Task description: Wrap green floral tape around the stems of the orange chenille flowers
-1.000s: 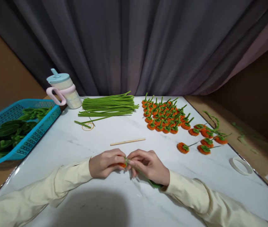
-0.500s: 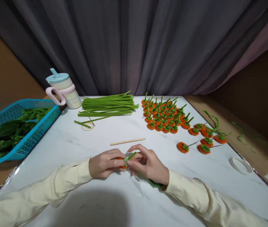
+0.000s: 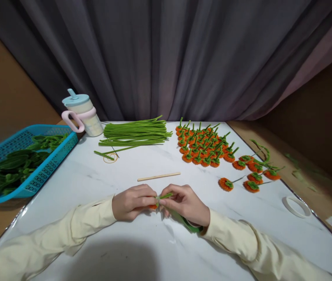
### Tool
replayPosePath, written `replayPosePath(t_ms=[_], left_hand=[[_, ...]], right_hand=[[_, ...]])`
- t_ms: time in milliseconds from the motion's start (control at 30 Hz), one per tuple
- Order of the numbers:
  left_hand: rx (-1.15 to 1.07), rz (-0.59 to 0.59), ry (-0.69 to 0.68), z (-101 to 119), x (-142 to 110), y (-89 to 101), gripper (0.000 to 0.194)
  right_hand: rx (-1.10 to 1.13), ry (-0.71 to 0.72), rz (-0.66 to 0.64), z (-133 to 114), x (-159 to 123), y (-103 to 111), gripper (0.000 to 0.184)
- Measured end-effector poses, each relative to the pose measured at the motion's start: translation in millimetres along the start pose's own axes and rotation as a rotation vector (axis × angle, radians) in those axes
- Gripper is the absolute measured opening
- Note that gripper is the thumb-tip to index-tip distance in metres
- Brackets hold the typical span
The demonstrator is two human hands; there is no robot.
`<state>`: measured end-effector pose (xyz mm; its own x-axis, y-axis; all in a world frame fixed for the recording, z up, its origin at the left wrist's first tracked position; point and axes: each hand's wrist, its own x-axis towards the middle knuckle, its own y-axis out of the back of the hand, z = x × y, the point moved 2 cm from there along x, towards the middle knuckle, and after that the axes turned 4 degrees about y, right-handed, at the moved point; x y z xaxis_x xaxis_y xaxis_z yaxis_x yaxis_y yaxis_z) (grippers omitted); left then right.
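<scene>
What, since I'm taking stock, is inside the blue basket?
Dark green leaf shapes, with lighter green pieces behind them. What lies beneath is covered, and the picture's edge cuts off part of the basket.

We see green fuzzy stems (image 3: 136, 132) at the far middle of the white marble-patterned table (image 3: 110, 242), right of the blue-lidded cup (image 3: 88, 119).

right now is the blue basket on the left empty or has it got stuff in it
Not empty: green fuzzy leaves lie inside the blue basket.
</scene>
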<state>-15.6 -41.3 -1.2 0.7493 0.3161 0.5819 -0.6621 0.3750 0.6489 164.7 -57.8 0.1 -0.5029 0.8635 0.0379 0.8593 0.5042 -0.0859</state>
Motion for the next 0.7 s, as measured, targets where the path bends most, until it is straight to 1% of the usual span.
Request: replayPosePath(t_ms=[167,333,467,700], left_hand=[[-0.029,0.026,0.025,1.1,1.2,0.4,0.027],[-0.054,0.064,0.033,0.3,-0.5,-0.3,0.029],[-0.056,0.069,0.044,-0.1,-2.0,-0.9,0.029],[-0.089,0.097,0.116,1.6,-3.5,-2.3,0.028]], right_hand=[[-0.015,0.008,0.007,0.7,0.0,0.0,0.033],[-0.03,0.023,0.014,0.5,-0.4,0.1,0.031],[-0.057,0.045,0.014,-0.8,-1.7,0.1,0.031],[-0.123,0.111,0.015,-1.4,-2.2,0.7,0.027]])
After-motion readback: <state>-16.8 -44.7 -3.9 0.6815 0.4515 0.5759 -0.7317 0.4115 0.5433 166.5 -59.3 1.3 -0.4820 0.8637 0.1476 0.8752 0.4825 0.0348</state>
